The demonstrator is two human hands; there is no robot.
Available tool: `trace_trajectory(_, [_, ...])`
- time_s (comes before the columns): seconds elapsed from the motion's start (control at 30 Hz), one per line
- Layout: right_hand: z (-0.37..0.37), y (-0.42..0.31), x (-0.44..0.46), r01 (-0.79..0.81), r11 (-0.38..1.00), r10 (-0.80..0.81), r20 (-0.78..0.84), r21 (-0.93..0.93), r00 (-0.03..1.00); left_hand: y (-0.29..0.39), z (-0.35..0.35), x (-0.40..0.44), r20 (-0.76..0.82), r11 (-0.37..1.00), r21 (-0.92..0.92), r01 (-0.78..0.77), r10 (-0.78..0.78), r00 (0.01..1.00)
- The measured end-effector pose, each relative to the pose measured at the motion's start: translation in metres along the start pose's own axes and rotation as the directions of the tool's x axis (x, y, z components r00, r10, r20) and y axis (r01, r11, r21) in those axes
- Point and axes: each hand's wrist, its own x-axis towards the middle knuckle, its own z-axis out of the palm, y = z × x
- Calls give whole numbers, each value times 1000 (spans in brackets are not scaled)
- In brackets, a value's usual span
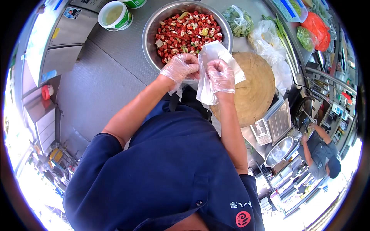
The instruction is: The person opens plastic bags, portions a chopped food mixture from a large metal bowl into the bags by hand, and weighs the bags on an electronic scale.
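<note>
My right hand (221, 76), in a clear plastic glove, is closed on a white paper bag (210, 54) that hangs flat and open downward in front of me. Beside the bag's left edge is my left hand (180, 69), gloved the same way, its fingers curled in a pinch; whatever lies between them is hidden. Just beyond both hands stands a large steel bowl (148, 48) filled with red and white pieces that look like crayfish (185, 34). Under the right hand and bag lies a round wooden chopping block (256, 88).
A white and green tub (115, 16) stands behind left. Bagged greens (237, 21), a clear plastic bag (266, 40) and green onions (284, 38) lie to the right. A scale (262, 133) and a metal bowl (279, 151) are near the block. Another person (322, 154) works at far right.
</note>
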Motion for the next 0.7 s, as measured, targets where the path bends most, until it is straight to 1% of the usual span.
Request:
trace_trajectory(0.03, [0,-2,-1,-60,987,56,29,149,998,-1,-2,1,-6,999,-40,-8,8,1000])
trace_trajectory(0.07, [-1,-3,-1,-121,948,107,66,293,992,-3,-3,1,-6,999,-40,-8,8,1000])
trace_trajectory(0.1, [-1,-3,-1,-121,948,106,65,293,992,-1,-2,-1,-19,1000,8,-8,8,1000])
trace_trajectory(0.13, [0,-3,0,-154,960,136,87,236,987,0,-2,-2,-33,998,56,-7,9,999])
trace_trajectory(0.17, [2,-3,1,-185,967,168,107,177,980,-1,-1,-1,-33,998,57,-7,9,999])
trace_trajectory(0.2, [3,-20,-6,-70,997,72,97,-24,993,-1,0,-1,2,991,119,-66,67,998])
trace_trajectory(0.23, [3,-16,-8,-10,996,17,80,-93,997,-1,1,-1,42,976,177,-127,121,992])
trace_trajectory(0.27, [3,-12,-9,51,985,-40,69,-163,997,-1,1,-1,43,976,177,-127,122,992])
trace_trajectory(0.3, [2,-13,-9,52,985,-41,69,-162,997,-1,1,-1,24,981,161,-106,104,994])
trace_trajectory(0.37, [-1,-17,-8,126,946,-104,90,-297,991,0,1,-2,5,986,144,-85,86,996])
trace_trajectory(0.47, [-2,-22,-9,102,945,-87,63,-310,994,5,0,-4,41,989,130,-65,60,997])
trace_trajectory(0.5, [-3,-21,-7,103,945,-88,63,-309,994,7,0,-4,14,973,171,-158,158,987])
trace_trajectory(0.53, [-5,-19,-6,143,937,-115,105,-320,988,9,1,-5,-7,946,212,-245,252,968])
trace_trajectory(0.57, [-8,-18,-6,181,927,-139,147,-330,979,13,-1,-5,68,950,127,-285,278,958])
trace_trajectory(0.6, [-10,-18,-6,179,927,-137,147,-330,980,20,-1,-7,67,951,127,-283,277,959])
trace_trajectory(0.67, [-11,-19,-6,145,959,-94,209,-245,973,39,1,-13,293,949,236,-209,136,946])
trace_trajectory(0.7, [-10,-17,-5,146,958,-95,210,-245,973,45,2,-14,345,965,220,-143,60,937])
